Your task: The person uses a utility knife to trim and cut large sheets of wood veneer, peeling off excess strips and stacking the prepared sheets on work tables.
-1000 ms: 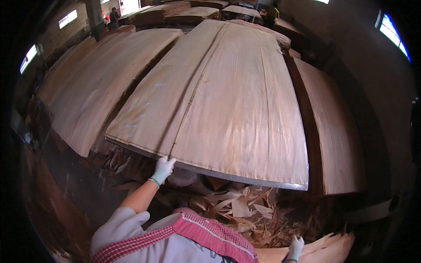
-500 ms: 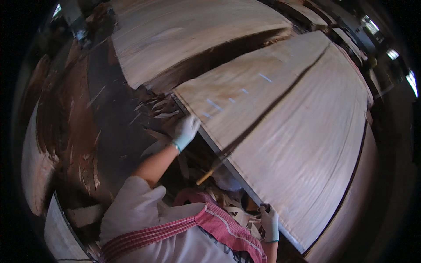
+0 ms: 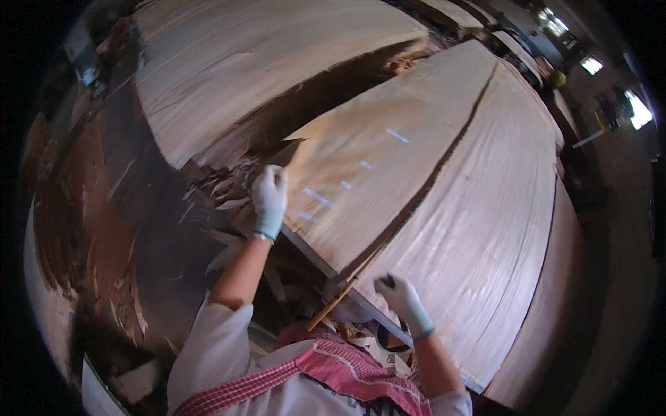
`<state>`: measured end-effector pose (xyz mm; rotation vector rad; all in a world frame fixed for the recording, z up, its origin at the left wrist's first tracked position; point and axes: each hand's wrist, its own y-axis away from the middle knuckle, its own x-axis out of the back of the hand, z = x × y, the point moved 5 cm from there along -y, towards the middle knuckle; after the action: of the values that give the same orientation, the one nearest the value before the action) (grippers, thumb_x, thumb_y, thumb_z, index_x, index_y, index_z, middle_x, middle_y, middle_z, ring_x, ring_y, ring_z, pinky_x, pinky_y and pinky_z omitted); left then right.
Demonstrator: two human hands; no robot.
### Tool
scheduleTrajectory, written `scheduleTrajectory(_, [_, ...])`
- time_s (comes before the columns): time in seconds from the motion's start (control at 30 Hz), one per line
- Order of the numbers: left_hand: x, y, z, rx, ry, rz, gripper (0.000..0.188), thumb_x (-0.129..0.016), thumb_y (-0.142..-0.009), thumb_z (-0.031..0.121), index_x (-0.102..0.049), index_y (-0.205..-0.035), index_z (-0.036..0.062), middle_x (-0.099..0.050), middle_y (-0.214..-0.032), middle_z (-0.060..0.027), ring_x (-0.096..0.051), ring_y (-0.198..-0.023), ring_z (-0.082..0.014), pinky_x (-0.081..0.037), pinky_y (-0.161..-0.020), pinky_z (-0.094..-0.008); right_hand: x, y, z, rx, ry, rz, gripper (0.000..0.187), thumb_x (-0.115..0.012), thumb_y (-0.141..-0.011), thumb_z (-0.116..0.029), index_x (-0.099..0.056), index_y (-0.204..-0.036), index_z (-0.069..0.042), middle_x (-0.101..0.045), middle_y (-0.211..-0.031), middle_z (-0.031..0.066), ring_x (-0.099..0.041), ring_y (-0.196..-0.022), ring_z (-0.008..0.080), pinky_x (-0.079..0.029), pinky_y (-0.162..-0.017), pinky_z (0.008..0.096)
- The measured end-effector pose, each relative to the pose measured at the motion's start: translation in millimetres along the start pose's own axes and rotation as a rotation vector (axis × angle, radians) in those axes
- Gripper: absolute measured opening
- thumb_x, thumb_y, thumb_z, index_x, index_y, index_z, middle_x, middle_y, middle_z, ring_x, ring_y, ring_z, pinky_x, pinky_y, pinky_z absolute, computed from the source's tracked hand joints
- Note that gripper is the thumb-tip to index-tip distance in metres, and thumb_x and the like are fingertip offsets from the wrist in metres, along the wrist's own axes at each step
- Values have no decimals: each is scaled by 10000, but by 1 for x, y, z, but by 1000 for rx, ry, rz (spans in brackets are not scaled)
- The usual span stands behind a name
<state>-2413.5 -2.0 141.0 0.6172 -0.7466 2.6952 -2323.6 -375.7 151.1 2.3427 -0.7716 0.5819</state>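
Pale wood veneer sheets [image 3: 472, 229] lie spread over a stack in front of me, with a dark lengthwise gap between a narrower left sheet [image 3: 361, 187] and a wider right one. My left hand [image 3: 269, 200], in a white knitted glove, is closed at the left sheet's near left edge and seems to pinch it; that edge looks slightly raised. Above the right sheet, close to its near edge, hovers my gloved right hand [image 3: 404, 304]. Its fingers are curled, with something small and dark at the tips. A thin wooden stick [image 3: 333, 305] juts toward me at the gap.
Short light tape strips [image 3: 318, 197] mark the left sheet. Another veneer stack [image 3: 263, 69] stands at the far left. Torn veneer scraps [image 3: 232, 191] lie beside my left hand. A metal edge [image 3: 312, 249] runs along the stack's near side.
My left hand has moved left and slightly up along the sheet's edge. My right hand has risen from the near edge to over the right sheet. The view has shifted a little.
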Motion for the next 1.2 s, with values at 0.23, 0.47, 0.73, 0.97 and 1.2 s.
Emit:
scheduleTrajectory(0.23, [-14, 111, 184, -606, 106, -298, 262, -706, -721, 55, -577, -950, 54, -610, -937, -129, -590, -924, -341, -445, -828, -457, 30, -98, -74, 2, -662, 250, 289, -615, -909, -272, -641, -1001, 1, -643, -801, 27, -603, -659, 127, -471, -580, 266])
scheduleTrajectory(0.47, [36, 269, 54, 166, 98, -896, 333, -693, -845, 217, -561, -1065, 4, -612, -1011, -153, -584, -1020, -293, -439, -900, -452, 106, -38, 125, -120, -716, 560, 171, -626, -867, -141, -640, -936, 14, -637, -739, 54, -609, -627, 153, -507, -570, 283])
scheduleTrajectory(0.73, [-9, 340, 104, 1060, 916, -1294, 174, -550, -980, 245, -580, -904, 90, -441, -615, 53, -376, -464, -36, -298, -399, -205, 144, 63, 299, -301, -683, 890, 122, -563, -858, -106, -619, -796, -17, -600, -640, 55, -570, -501, 163, -445, -444, 302])
scheduleTrajectory(0.97, [-1, 335, 67, 1235, 894, -1409, 220, -522, -989, 248, -589, -1043, 46, -446, -646, 46, -371, -486, -43, -300, -423, -196, 73, 82, 273, -405, -711, 639, 126, -610, -858, -145, -670, -869, -34, -653, -682, 57, -581, -510, 141, -406, -426, 267])
scheduleTrajectory(1.2, [-2, 252, 75, 773, 620, -1142, 196, -607, -927, 256, -568, -835, 89, -462, -561, 32, -381, -387, -48, -304, -344, -219, 57, 71, 132, -357, -151, 65, 355, -686, -840, -278, -655, -962, 53, -680, -788, 100, -668, -608, 197, -520, -576, 315])
